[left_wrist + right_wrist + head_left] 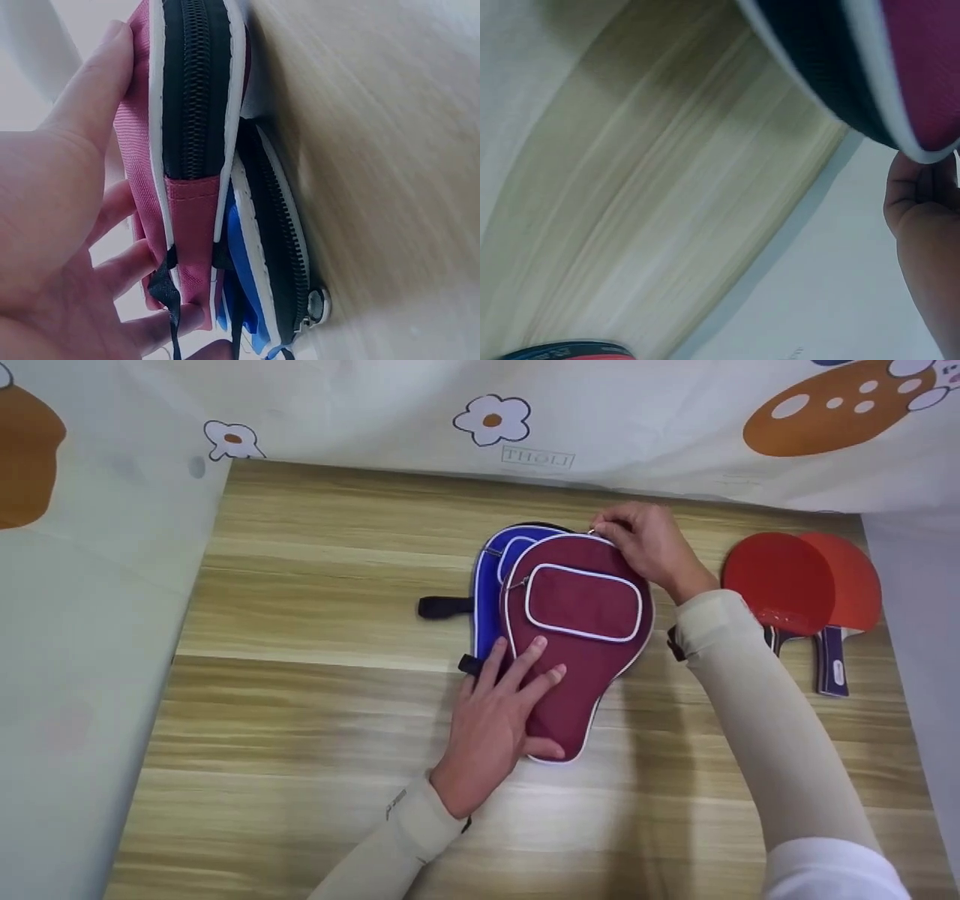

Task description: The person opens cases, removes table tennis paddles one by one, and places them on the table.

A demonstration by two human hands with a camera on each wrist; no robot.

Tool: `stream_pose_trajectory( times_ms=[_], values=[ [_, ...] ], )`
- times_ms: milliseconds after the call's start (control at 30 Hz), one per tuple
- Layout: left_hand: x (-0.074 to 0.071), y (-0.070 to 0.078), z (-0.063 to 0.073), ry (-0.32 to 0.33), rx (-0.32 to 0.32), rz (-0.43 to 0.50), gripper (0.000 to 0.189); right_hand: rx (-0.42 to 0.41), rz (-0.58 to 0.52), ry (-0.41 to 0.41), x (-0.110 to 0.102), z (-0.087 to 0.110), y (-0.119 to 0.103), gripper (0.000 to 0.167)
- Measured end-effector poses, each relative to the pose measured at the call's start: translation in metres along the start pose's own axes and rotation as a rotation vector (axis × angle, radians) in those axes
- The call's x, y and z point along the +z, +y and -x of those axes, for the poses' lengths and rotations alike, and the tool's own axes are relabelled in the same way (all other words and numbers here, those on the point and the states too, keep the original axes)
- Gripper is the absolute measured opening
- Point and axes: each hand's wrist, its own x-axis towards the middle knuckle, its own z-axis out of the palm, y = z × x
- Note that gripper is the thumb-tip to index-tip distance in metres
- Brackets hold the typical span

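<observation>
Right grip (654, 544), maroon case (586, 658) edge, tabletop (300, 619) leftward

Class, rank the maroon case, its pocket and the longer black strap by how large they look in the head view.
1. Maroon case, clearly largest, though the left hand covers part
2. Pocket
3. Longer black strap

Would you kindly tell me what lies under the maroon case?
Under the maroon case lies a blue case; one edge and part of its pocket show. A black strap juts out beside it. The remaining blue surface is covered.
</observation>
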Motion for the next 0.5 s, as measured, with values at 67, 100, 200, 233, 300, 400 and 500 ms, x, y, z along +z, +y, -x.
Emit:
stream_pose_trajectory(
  times_ms=[67, 100, 200, 233, 300, 400, 500],
  values=[
    [-0.001, 0.000, 0.000, -0.009, -0.005, 0.008, 0.097, -0.005, 0.007, 0.012, 0.000, 0.002, 0.003, 0.023],
    [-0.001, 0.000, 0.000, -0.015, -0.007, 0.012, 0.097, -0.005, 0.007, 0.015, -0.001, 0.004, 0.005, 0.024],
    [-0.001, -0.001, 0.000, -0.025, -0.015, 0.029, 0.096, -0.006, 0.017, 0.025, -0.004, 0.009, 0.011, 0.024],
    [0.000, -0.001, 0.000, -0.028, -0.017, 0.034, 0.096, -0.002, 0.019, 0.026, -0.005, 0.012, 0.013, 0.025],
    [0.000, -0.001, 0.000, -0.030, -0.019, 0.042, 0.095, 0.012, 0.008, 0.030, -0.007, 0.016, 0.019, 0.024],
    [0.000, -0.002, 0.000, -0.030, -0.017, 0.052, 0.095, 0.051, -0.039, 0.030, -0.011, 0.026, 0.027, 0.024],
    [0.001, -0.002, 0.000, -0.037, -0.018, 0.062, 0.096, 0.100, -0.097, 0.028, -0.014, 0.037, 0.034, 0.024]
  ],
)
